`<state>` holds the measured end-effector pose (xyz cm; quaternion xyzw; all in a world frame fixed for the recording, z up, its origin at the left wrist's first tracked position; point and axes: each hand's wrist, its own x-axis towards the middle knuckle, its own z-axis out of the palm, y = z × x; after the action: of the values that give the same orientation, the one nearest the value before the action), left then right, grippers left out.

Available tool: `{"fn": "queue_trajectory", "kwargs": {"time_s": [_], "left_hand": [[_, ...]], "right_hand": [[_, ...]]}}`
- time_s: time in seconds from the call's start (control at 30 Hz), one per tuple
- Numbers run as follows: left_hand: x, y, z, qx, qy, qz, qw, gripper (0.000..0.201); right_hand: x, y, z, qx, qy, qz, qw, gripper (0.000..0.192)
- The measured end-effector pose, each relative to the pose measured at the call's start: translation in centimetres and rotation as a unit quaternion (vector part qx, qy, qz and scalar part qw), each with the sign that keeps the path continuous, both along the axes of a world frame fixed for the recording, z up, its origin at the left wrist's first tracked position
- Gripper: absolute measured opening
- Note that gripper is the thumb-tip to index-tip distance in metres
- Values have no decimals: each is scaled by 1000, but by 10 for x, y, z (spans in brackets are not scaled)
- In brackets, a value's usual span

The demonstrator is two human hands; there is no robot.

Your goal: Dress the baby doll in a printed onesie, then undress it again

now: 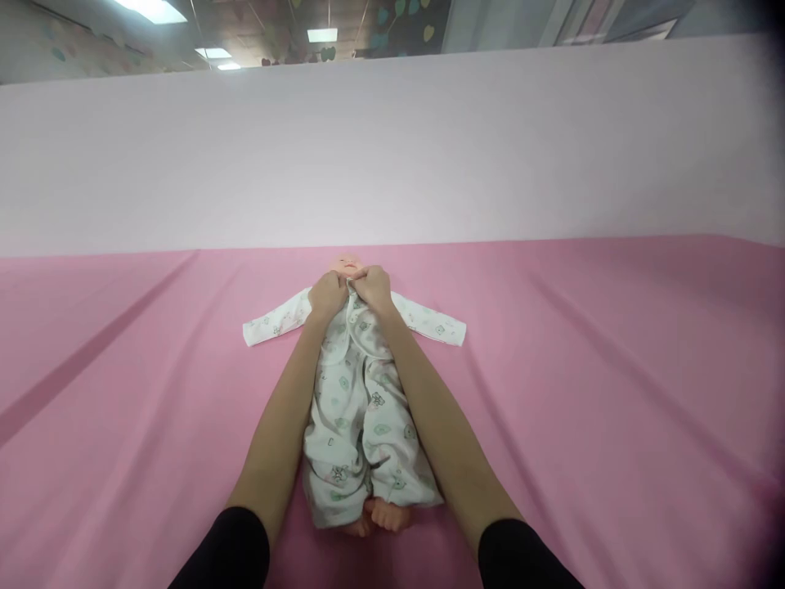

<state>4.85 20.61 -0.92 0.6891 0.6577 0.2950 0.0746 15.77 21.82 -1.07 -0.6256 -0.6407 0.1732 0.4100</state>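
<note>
A baby doll point(347, 263) lies on its back on a pink sheet point(582, 368), head away from me, bare feet point(381, 515) nearest me. It wears a white romper point(359, 409) with small green prints, sleeves spread to both sides. My left hand point(326, 296) and my right hand point(372, 288) are both closed on the romper's collar just under the doll's chin, fingers pinching the fabric edges together. My forearms run along either side of the doll's body.
The pink sheet covers the whole surface, with long creases at left and right. A pale pink wall point(392, 147) stands behind it. Ceiling lights point(322, 34) show above the wall.
</note>
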Motion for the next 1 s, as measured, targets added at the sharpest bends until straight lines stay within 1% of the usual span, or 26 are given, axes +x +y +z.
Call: {"fn": "queue_trajectory", "kwargs": {"time_s": [0.13,0.23,0.37,0.47,0.53,0.67,0.73,0.8,0.87,1.0], "left_hand": [[2,-2,0,20,-2,-15,1000,24],[4,-4,2,33,7,-23,999,22],[5,-4,5,24,-13,-39,999,21],[5,-4,6,32,-18,-46,998,20],[5,-4,6,42,-10,-51,998,17],[6,-5,5,52,-8,-57,997,11],[5,-6,5,44,-21,-67,997,11],[4,-7,6,40,-33,-76,996,14],[3,-9,7,40,-35,-66,996,19],[0,-17,8,21,-13,3,1000,28]], "right_hand": [[-9,-10,4,51,-35,-53,997,19],[-13,-14,8,65,-48,-63,995,21],[-12,-17,15,46,-32,-41,998,21],[-9,-19,22,18,7,-35,999,29],[-7,-21,27,-4,32,-16,999,30],[-4,-27,35,-29,61,36,997,23],[-3,-31,39,-32,51,46,997,19],[-2,-36,42,-31,17,51,998,13],[-1,-42,44,-33,-28,54,998,14],[-2,-54,36,-37,-78,61,994,23]]}}
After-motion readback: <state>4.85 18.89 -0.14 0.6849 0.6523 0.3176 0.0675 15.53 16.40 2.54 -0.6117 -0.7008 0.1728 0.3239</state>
